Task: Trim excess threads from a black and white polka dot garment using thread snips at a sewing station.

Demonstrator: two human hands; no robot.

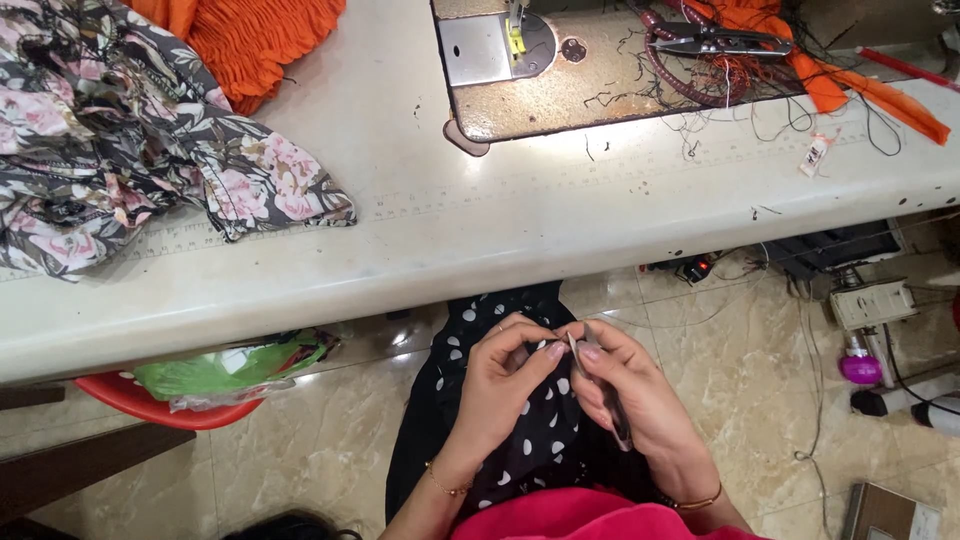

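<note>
A thread snipper (600, 385) is gripped in the right hand (635, 395), lower centre; black polka-dot fabric (530, 440) is pinched by the left hand (500, 385). Trimming looks mid-way; floral cloth (150, 130) waits upper left.

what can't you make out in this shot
Head view only:
- The small thing pinched between the left hand and right hand: too small, covered by fingertips.
- The thin dark tool in the right hand: its tip is hidden behind the fingers.
- The sewing machine: its upper part is cut off by the top edge.
- The red tub under the table: contents hidden by a green bag and the table edge.
</note>
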